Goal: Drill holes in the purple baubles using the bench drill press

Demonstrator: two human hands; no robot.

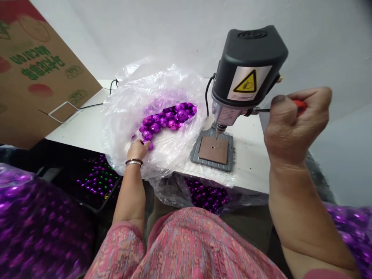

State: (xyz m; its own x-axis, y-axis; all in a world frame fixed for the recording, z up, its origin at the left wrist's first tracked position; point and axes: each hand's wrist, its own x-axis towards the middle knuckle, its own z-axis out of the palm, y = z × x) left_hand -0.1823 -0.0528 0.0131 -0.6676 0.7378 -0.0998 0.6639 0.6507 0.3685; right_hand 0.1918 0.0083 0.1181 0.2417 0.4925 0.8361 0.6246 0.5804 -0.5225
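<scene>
A clear plastic bag (130, 116) lies open on the white table, holding a heap of shiny purple faceted balls (165, 120). My left hand (138, 150) reaches into the bag, its fingers curled around one purple ball (149, 145) at the near end of the heap. A black bench drill press (247, 69) stands to the right of the bag, its bit above a brown pad (213, 150) on a grey base (203, 155). My right hand (296, 124) is raised beside the drill, closed around a red-handled lever (300, 106) whose metal shaft runs to the drill head.
A cardboard box flap (37, 66) and a bent white wire (64, 112) sit at the left. A black tray (100, 176) holds purple and green balls. Bags of purple balls lie at lower left (37, 228), lower right (351, 232) and under the table edge (206, 193).
</scene>
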